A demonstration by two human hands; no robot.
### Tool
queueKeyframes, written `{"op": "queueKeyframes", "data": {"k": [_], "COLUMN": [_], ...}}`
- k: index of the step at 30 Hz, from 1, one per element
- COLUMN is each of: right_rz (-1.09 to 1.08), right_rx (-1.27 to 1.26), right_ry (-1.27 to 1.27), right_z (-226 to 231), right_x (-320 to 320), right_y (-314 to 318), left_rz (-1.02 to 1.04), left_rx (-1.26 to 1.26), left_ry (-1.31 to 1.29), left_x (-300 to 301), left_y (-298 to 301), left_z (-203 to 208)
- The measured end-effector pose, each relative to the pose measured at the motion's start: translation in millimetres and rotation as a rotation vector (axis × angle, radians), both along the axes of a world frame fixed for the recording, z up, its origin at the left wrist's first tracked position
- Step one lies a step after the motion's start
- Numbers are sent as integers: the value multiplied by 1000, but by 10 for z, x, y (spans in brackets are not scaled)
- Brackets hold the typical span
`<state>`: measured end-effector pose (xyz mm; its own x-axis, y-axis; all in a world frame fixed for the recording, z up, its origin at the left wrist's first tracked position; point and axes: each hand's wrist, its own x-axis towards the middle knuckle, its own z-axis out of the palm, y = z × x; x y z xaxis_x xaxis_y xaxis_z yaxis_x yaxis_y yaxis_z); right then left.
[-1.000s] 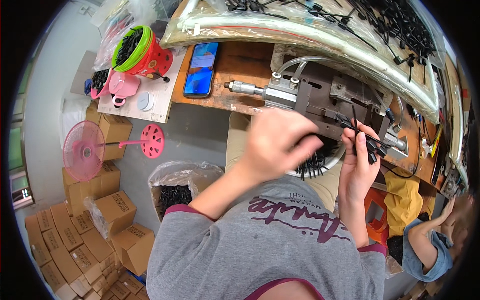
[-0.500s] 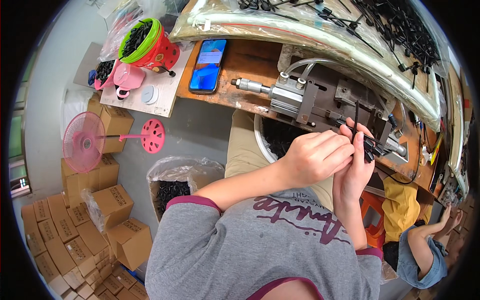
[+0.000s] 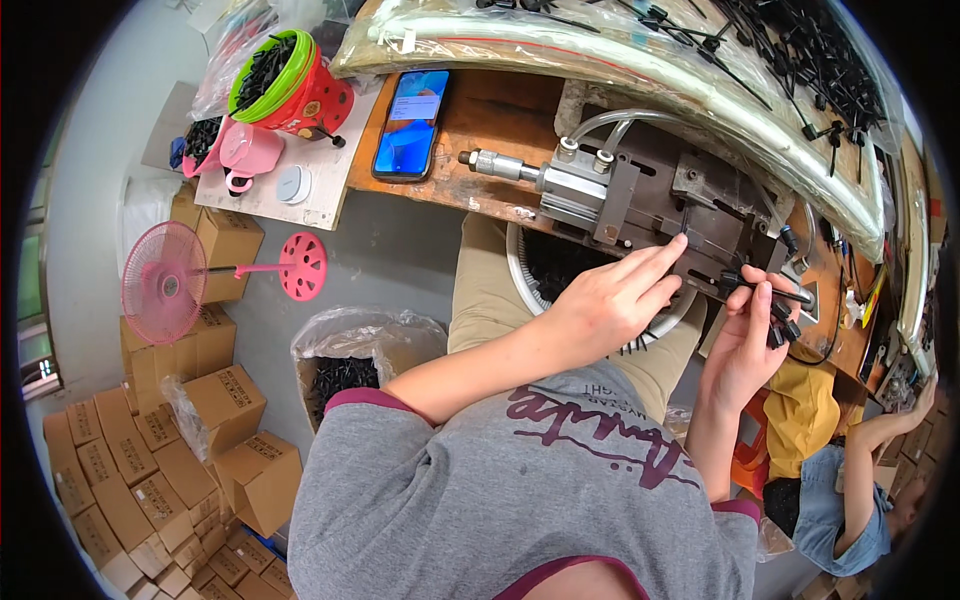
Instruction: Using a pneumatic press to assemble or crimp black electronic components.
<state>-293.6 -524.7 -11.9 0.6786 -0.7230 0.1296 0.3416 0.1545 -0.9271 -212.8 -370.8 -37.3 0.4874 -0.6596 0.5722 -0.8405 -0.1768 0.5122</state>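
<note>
My left hand [image 3: 618,300] reaches over the metal clamping fixture [image 3: 650,205], its fingers pressed together at the lower end of a thin black plastic stem [image 3: 686,217]. That stem lies against the fixture's middle, and its held end is partly hidden by my fingertips. To the right, my right hand [image 3: 742,345] is closed around several black plastic parts [image 3: 782,325] with thin stems and thick heads. One of their stems points out to the right, past the fixture's edge. A silver air cylinder [image 3: 577,200] forms the fixture's left side.
A white round basket [image 3: 520,275] of black parts sits below the bench edge. A phone [image 3: 411,125] and a red-green bucket [image 3: 300,95] stand left. Black parts [image 3: 800,70] lie on the plastic-covered ledge behind. Cartons [image 3: 150,450] and a pink fan [image 3: 165,280] are left; another person [image 3: 850,500] sits right.
My hands have moved apart. The left has brought a thin black stem to the fixture's middle; the right has shifted right with the other black parts. The other person's arm has moved too.
</note>
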Motion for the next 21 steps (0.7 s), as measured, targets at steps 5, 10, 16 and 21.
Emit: {"op": "queueKeyframes", "data": {"k": [5,10,16,21], "right_rz": [43,36,-80,-45], "right_rx": [-32,-75,-136,-141], "right_ry": [-1,0,88,140], "right_z": [44,63,121,178], "right_x": [-49,-73,-142,-141], "right_y": [-61,-136,-162,-210], "left_rz": [16,20,-10,1], "left_rx": [134,267,326,343], "left_ry": [-202,-249,-241,-230], "left_x": [43,69,125,129], "left_y": [-97,-168,-193,-190], "left_z": [-99,-24,-3,22]}}
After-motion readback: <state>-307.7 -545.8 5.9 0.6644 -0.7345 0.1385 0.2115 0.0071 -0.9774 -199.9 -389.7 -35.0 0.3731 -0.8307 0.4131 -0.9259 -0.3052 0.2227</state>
